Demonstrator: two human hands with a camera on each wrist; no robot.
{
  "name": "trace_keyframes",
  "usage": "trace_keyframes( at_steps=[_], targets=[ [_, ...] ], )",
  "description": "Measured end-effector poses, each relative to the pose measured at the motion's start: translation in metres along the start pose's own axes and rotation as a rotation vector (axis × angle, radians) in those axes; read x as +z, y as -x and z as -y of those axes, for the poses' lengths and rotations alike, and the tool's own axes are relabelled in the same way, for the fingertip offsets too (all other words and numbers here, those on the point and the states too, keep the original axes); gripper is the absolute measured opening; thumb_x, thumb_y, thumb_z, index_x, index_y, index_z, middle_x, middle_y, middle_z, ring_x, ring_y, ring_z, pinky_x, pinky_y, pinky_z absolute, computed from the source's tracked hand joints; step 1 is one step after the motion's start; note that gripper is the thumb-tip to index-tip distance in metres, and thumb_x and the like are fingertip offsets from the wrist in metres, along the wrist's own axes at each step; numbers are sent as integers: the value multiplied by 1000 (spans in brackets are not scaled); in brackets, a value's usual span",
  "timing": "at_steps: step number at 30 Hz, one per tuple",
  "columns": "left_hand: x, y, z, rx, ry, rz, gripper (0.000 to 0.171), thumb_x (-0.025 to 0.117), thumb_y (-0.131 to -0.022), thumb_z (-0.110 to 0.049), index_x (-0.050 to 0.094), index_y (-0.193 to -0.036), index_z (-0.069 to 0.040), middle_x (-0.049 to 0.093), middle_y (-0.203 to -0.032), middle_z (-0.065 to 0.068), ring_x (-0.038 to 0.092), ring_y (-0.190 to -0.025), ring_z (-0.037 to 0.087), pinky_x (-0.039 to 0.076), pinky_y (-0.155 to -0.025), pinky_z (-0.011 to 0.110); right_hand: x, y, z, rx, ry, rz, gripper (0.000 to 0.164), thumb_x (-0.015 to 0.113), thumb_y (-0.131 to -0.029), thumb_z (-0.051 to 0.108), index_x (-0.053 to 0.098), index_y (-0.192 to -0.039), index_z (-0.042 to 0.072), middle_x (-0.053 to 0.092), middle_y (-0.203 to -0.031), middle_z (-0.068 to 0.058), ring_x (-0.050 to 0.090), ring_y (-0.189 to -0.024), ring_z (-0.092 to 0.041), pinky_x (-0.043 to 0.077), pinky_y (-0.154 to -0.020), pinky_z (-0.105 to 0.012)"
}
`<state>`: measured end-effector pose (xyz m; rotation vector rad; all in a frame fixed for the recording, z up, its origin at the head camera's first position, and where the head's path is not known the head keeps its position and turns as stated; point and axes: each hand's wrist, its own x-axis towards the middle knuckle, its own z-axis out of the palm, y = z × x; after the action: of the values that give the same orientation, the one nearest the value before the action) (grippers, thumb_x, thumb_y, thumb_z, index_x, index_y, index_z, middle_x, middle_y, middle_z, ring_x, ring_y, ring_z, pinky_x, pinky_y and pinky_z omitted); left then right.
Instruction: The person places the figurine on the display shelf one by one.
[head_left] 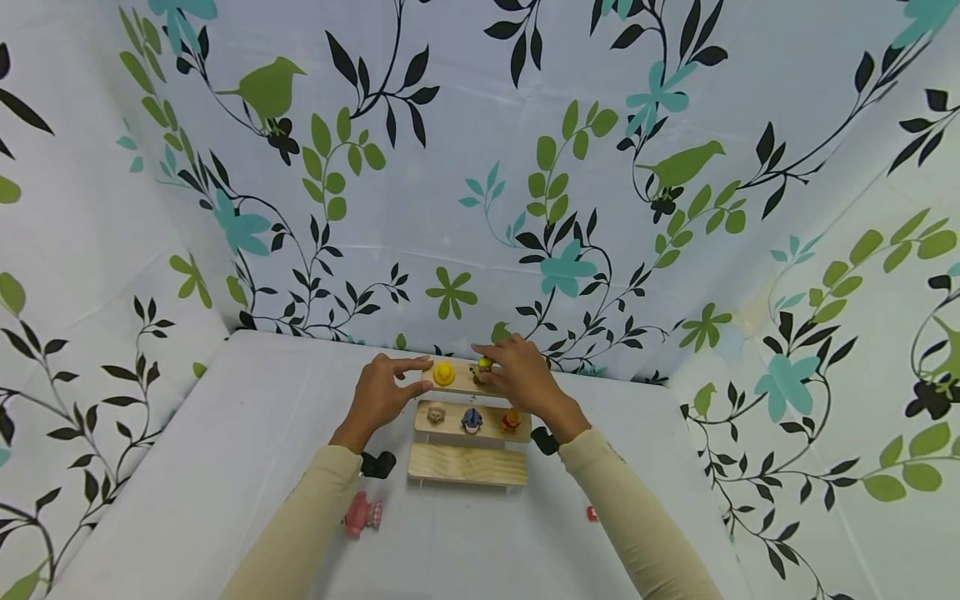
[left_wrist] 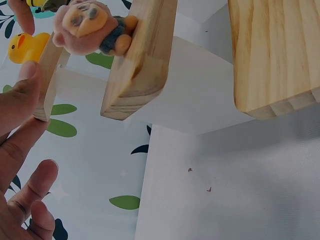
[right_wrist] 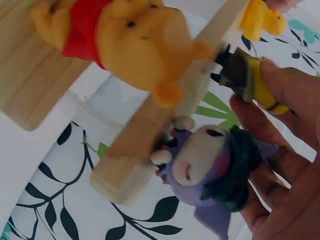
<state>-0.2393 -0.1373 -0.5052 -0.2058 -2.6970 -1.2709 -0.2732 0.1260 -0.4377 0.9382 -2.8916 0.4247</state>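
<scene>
My right hand [head_left: 520,375] pinches a yellow minion figure [right_wrist: 255,82] between thumb and finger, at the top step of a wooden tiered shelf [head_left: 467,464]. A purple figure with a dark hood [right_wrist: 210,167] is by that step's right end, close to my right fingers; in the head view the hand hides it. My left hand [head_left: 378,393] holds the same step's left end between thumb and finger, beside a yellow rubber duck [head_left: 444,373]. The middle step bears a pinkish, brown-faced figure [head_left: 436,414], a blue figure [head_left: 471,420] and a Winnie the Pooh figure [head_left: 511,419].
A pink figure [head_left: 362,514] lies on the white-covered table [head_left: 247,433], left of the shelf near my left forearm. Beside my right forearm is a small red object [head_left: 592,514], partly hidden. Leaf-patterned cloth [head_left: 450,208] hangs behind and at both sides.
</scene>
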Motion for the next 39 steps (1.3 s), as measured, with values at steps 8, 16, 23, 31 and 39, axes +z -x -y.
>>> trace_keyframes(
  at_steps=[8,16,23,31,39],
  targets=[
    [0,0,1,-5,1,5,39,85,-91,-33,79,-129,-26,78,-129,1,65,-103,37,50,-78,37,7,-1,1,22,-78,-54,34,82,-96,27,77,-129,19,79,-117,0,59,-103,-22,49,-98,-49],
    [1,-1,2,7,4,-1,39,85,-91,-32,79,-129,-26,78,-130,-2,65,-101,36,49,-77,37,9,-2,0,58,-121,-61,34,84,-95,28,78,-127,20,80,-115,2,57,-102,-21,47,-98,-47],
    [1,0,2,8,-6,-3,40,86,-91,-32,79,-130,-26,78,-128,1,64,-100,33,50,-77,37,7,1,0,88,-200,-64,38,86,-92,25,77,-129,17,80,-117,-2,61,-104,-29,47,-97,-49],
    [1,0,2,4,6,-3,40,85,-91,-32,79,-130,-26,78,-128,2,65,-102,35,50,-79,38,2,7,-4,100,-254,-100,46,89,-89,25,76,-132,17,81,-115,-5,60,-102,-29,49,-87,-44],
    [2,1,4,24,-3,-13,40,86,-91,-32,79,-130,-26,78,-127,2,64,-101,36,50,-78,38,-6,19,-9,118,-283,-177,54,90,-88,25,72,-138,16,78,-121,-6,59,-105,-28,50,-92,-48]
  ],
)
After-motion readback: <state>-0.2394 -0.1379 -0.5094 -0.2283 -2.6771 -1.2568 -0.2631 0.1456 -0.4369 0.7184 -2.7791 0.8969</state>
